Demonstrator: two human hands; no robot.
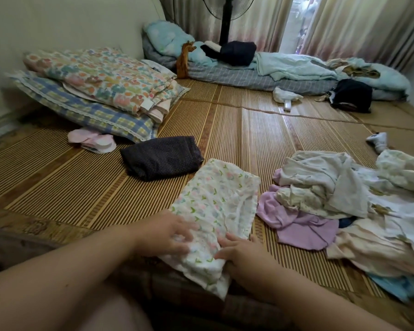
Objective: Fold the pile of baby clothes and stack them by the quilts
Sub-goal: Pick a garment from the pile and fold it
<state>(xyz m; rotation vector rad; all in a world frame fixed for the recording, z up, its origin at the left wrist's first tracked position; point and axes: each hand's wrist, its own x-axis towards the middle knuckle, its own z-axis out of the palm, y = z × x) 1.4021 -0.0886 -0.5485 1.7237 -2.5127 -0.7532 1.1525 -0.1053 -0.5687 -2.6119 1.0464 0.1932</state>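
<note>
A white garment with small pastel flowers (215, 201) lies stretched out on the bamboo mat in front of me. My left hand (170, 232) rests on its near left part with fingers spread loosely. My right hand (242, 254) grips the near right edge, the thumb tucked under the cloth. To the right sits the unfolded pile of baby clothes (339, 201), white, lilac and cream. A folded dark dotted garment (161, 157) lies beyond the floral one, near the stacked quilts (101, 84) at the left wall.
A small pink item (92, 140) lies beside the quilts. Bedding in blue and grey (249, 68) runs along the far side by a standing fan (226, 17) and curtains. A dark garment (351, 95), a white cloth (285, 95) and a small sock (378, 139) lie on the mat.
</note>
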